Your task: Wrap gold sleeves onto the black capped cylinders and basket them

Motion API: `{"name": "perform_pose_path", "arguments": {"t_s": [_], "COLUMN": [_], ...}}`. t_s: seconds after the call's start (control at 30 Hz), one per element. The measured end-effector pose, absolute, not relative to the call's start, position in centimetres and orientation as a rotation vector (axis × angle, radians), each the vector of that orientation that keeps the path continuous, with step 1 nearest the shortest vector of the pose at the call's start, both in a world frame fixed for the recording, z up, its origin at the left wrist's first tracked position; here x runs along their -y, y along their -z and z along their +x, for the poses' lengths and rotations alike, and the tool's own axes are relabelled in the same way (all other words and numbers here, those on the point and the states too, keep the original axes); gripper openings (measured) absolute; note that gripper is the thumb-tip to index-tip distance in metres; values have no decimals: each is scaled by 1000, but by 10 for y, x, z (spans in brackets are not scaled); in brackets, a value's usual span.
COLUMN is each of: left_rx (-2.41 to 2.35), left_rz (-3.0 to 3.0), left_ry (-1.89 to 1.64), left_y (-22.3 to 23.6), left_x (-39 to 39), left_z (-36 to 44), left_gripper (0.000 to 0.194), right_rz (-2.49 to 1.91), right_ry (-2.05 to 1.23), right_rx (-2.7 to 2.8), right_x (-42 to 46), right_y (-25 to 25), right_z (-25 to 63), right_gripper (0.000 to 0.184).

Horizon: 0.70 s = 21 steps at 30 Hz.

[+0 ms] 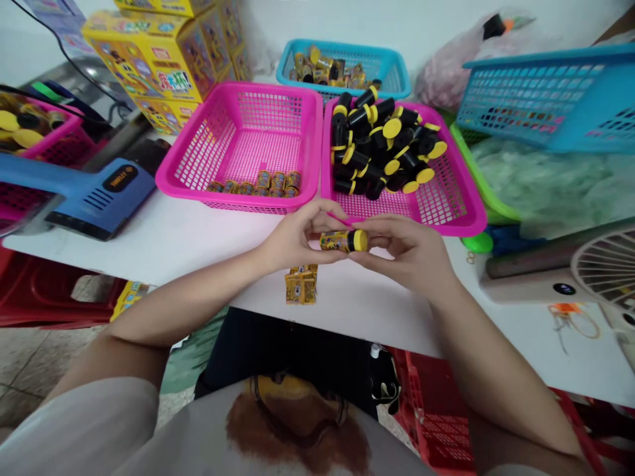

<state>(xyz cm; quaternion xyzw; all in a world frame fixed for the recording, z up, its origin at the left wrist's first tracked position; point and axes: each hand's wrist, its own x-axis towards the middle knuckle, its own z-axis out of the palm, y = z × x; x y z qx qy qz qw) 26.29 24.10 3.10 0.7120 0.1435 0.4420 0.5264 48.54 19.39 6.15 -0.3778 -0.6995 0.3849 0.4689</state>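
Observation:
Over the white table (223, 241), my two hands meet around a small cylindrical container (335, 240) with a yellow printed wrap, a black band and a yellow cap. It lies sideways. My left hand (295, 235) is closed around the wrapped end, while the fingers of my right hand (414, 248) pinch the capped end. A few flat yellow printed sleeves (301, 287) lie on the table just below my left hand. Behind my hands, the right pink basket (446, 218) holds several black containers (374, 142) with yellow caps.
A left pink basket (176, 158) has several printed pieces (262, 184) along its near side. Behind stand a blue basket (397, 66) and yellow boxes (149, 63). A blue heat gun (109, 192) lies left; a fan (605, 264) stands right. Another blue basket (526, 99) is at upper right.

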Motion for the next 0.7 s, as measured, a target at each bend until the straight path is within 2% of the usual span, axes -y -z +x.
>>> {"name": "perform_pose_path", "arguments": {"t_s": [0.17,0.33,0.43,0.6,0.7], "left_rx": [-466,-543,-565,-537,-440], "left_rz": [1874,1937,1753,1509,1436], "left_ry": [-1155,-1272,-1285,-1152,-997], "left_y": [-27,-27,-30,-33,-34], "left_x": [-237,-224,-222,-230,-230], "left_z": [264,270,274,275,274], "left_gripper": [56,59,71,85,81], "right_rz": [-1020,-1284,-1120,-802,-791], "right_ry": [-888,-471,-252,148,196], "right_rx": [1630,1704,1775,2057,2112], "right_x": [-184,-173,-175,-183,-182], "right_y": [-65,-72,-72,-63,-57], "right_z": [473,471,476,472,464], "right_gripper": [33,24,25,68,77]}}
